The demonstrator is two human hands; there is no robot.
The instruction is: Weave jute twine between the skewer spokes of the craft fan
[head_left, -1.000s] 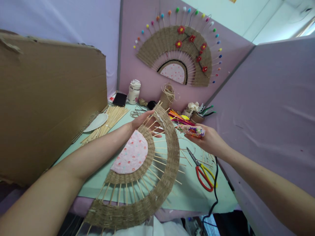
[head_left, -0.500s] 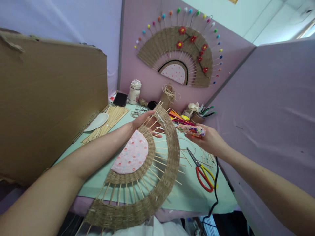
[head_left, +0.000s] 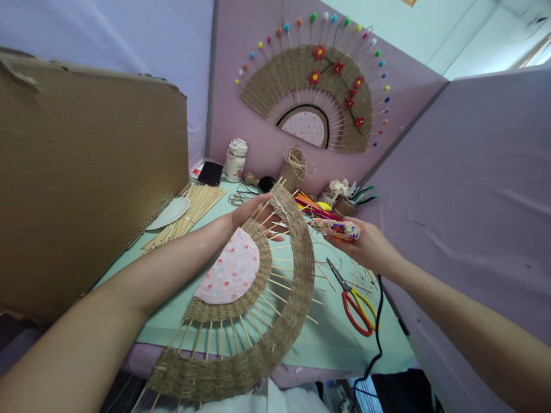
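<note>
My left hand [head_left: 249, 213] grips the far end of a woven jute fan [head_left: 275, 310], thumb on top and fingers behind its wooden sticks. The fan has a pink floral half-disc [head_left: 230, 274] at its centre and is tilted up off the table [head_left: 336, 338]. My right hand [head_left: 364, 246] is closed around a tool with a colourful patterned body [head_left: 336, 228], its tip pointing left toward the fan's upper edge. A black cord [head_left: 377, 327] runs down from under that hand.
Red and yellow scissors [head_left: 356, 305] lie on the table to the right of the fan. A bundle of bamboo sticks [head_left: 189, 217] and a white plate [head_left: 169, 213] sit at the left by a cardboard sheet [head_left: 86, 178]. A jar [head_left: 235, 160], a twine spool [head_left: 293, 166] and a finished fan [head_left: 312, 97] stand at the back.
</note>
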